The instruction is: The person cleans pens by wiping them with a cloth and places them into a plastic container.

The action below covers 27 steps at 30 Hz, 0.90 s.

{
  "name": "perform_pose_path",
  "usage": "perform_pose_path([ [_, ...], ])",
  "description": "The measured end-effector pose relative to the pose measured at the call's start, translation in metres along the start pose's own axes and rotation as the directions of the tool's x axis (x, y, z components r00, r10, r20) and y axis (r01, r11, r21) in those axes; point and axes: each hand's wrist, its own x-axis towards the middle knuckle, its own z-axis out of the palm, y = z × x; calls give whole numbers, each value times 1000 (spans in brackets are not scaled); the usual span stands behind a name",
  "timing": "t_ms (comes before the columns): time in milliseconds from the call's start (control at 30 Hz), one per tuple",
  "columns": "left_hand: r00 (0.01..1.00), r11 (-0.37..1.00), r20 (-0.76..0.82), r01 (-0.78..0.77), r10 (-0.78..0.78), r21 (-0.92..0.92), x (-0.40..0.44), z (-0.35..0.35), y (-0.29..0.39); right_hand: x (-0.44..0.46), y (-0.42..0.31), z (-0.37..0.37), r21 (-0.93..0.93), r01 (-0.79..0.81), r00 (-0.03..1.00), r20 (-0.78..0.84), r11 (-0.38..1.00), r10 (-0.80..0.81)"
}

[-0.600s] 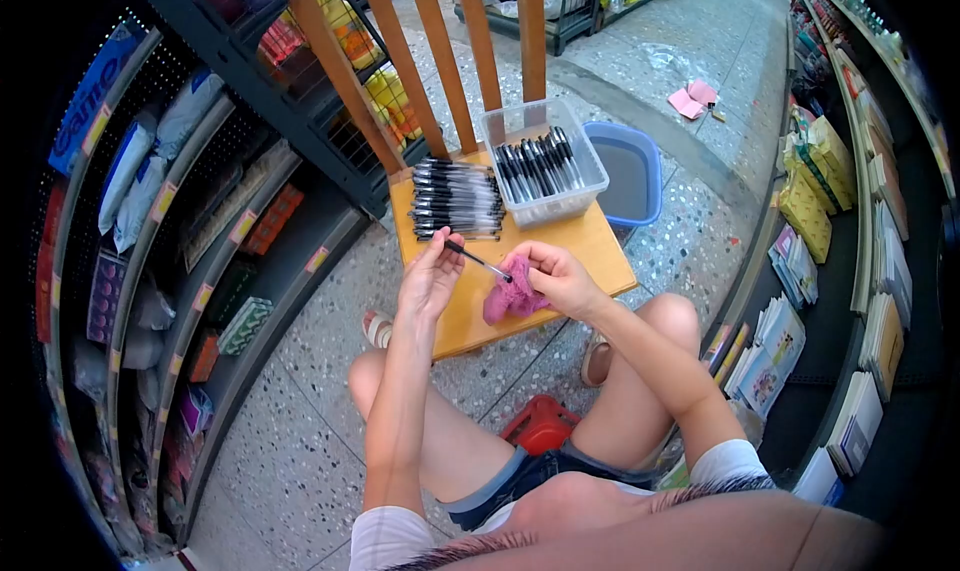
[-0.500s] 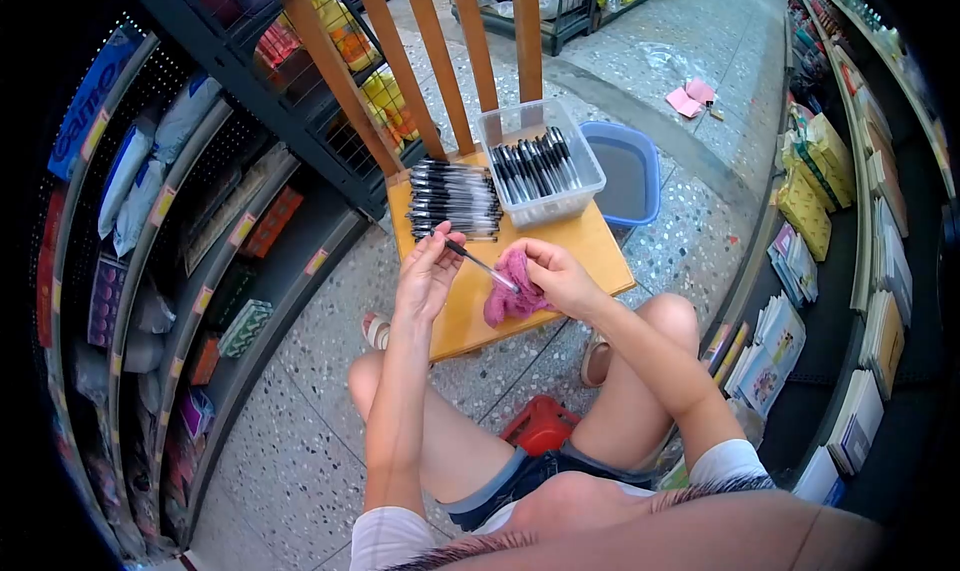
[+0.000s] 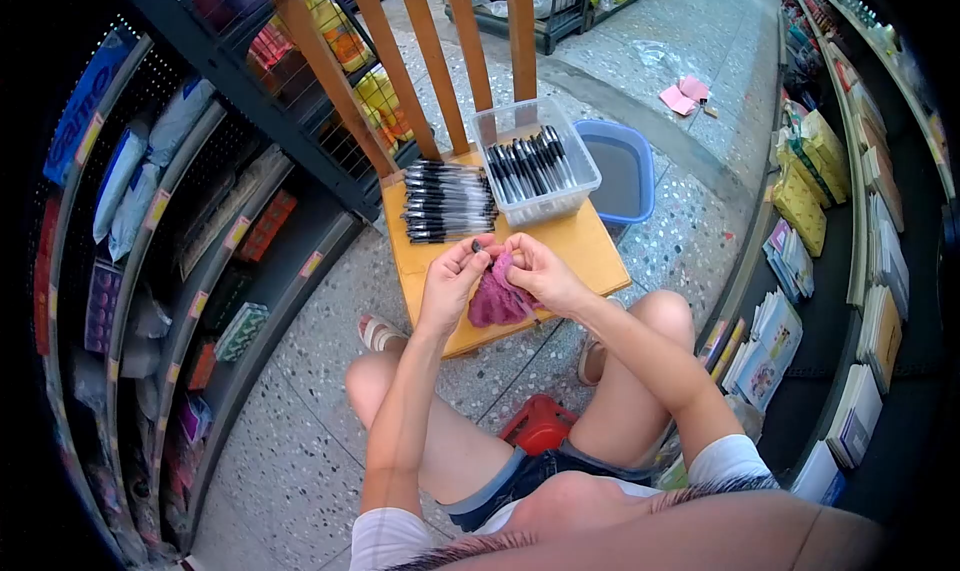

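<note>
My left hand [image 3: 455,283] pinches a pen [image 3: 477,246] by its dark end; most of its length is hidden by my fingers and the cloth. My right hand [image 3: 541,274] grips a pink cloth [image 3: 497,299], which hangs in folds above the front of the wooden chair seat [image 3: 585,269]. Both hands are close together, fingertips nearly touching. Behind them a stack of black-capped pens [image 3: 447,203] lies on the seat. To its right, a clear plastic box [image 3: 548,211] holds several more pens [image 3: 530,166].
A blue basin [image 3: 625,176] of greyish water stands on the floor behind the chair. Stocked shelves curve along both sides, with books [image 3: 768,346] at right and packets [image 3: 135,211] at left. A red stool [image 3: 540,423] is under me. Pink paper [image 3: 685,95] lies on the floor.
My hands have come together, and the pen's clear barrel, visible before, is now mostly covered. The cloth hangs more spread out. The view has shifted slightly.
</note>
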Motion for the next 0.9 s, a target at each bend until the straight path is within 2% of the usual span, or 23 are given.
perform_pose_path([
  [267, 997, 998, -59, -54, 55, 10, -2, -7, 0, -1, 1, 8, -7, 5, 998, 61, 1000, -4],
  [467, 983, 996, -156, -91, 93, 18, 2, -19, 1, 0, 6, 2, -95, -49, 995, 84, 994, 57],
  [567, 969, 991, -221, -125, 113, -43, 2, -28, 7, 1, 11, -8, -126, -48, 980, 184, 991, 71],
  [733, 950, 978, -264, -195, 168, -81, 5, -45, 16, 1, 13, -10, -185, -78, 973, 200, 980, 116],
  [900, 951, 986, -280, -157, 133, -64, 3, -40, 20, -4, 5, -5, -211, -42, 981, 176, 977, 80],
])
